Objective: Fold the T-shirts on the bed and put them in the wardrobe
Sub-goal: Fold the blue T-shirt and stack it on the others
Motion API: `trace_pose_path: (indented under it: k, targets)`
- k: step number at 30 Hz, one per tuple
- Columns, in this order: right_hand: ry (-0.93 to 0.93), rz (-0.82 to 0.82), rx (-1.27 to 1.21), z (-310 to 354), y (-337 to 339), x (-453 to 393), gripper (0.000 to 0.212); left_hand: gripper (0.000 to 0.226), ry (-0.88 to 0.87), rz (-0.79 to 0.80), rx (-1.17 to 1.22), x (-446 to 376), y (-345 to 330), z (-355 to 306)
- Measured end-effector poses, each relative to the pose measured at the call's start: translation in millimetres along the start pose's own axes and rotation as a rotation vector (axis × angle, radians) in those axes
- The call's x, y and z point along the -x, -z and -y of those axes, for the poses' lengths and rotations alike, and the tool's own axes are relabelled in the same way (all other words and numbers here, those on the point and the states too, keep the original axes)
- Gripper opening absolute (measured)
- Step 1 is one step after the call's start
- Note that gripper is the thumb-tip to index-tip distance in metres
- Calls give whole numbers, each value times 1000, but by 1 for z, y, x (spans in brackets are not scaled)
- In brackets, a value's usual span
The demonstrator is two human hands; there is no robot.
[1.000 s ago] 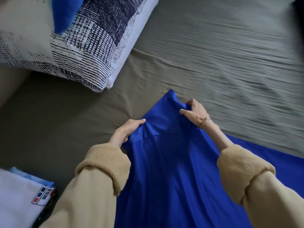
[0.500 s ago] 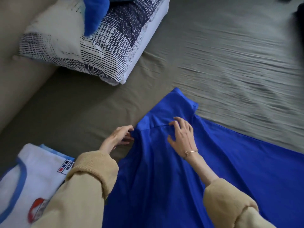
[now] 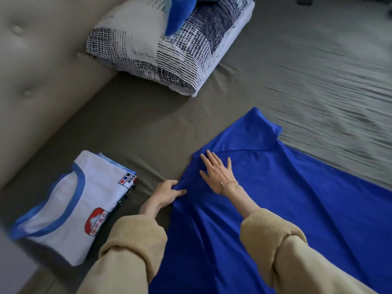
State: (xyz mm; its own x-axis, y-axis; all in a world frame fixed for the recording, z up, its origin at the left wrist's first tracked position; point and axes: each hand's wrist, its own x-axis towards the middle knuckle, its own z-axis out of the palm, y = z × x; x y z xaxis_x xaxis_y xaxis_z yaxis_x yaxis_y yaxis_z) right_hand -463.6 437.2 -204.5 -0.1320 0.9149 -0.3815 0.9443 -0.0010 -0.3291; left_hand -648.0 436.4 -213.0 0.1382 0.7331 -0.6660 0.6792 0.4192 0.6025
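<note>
We see the blue T-shirt (image 3: 286, 209) cut off at the lower and right edges of the frame, and the far bed sheet (image 3: 318, 71) is blurred. Since the earlier frame the view has swung, showing more of the folded white T-shirt (image 3: 70, 209) at lower left. Our left hand (image 3: 167, 193) now pinches the blue shirt's left edge at centre; our right hand (image 3: 218, 174) lies flat, fingers spread, on the cloth just beside it.
</note>
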Motion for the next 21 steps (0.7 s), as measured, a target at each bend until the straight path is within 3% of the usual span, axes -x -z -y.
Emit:
trace_pose_path:
  k: [3,8,10,13,15,17,21]
  targets:
    - [-26,9,9,6,-9,12,60,26,-6,-82,48,12,-2,12]
    - [-52,-11,-11,11,-29,43,62,50,21,-144,69,32,-6,20]
    - [14,-138,-23,14,-39,66,58,57,76,-143,50,41,-6,25]
    - [181,-342,-58,24,-51,96,28,47,83,-63,57,54,-8,34]
    - [268,-151,-121,36,-59,111,22,33,47,31,102,63,-10,40]
    - [307,115,-106,49,-68,118,31,16,18,34,45,67,-13,46]
    - [361,171,67,68,-86,124,51,20,44,-196,-137,75,-20,61]
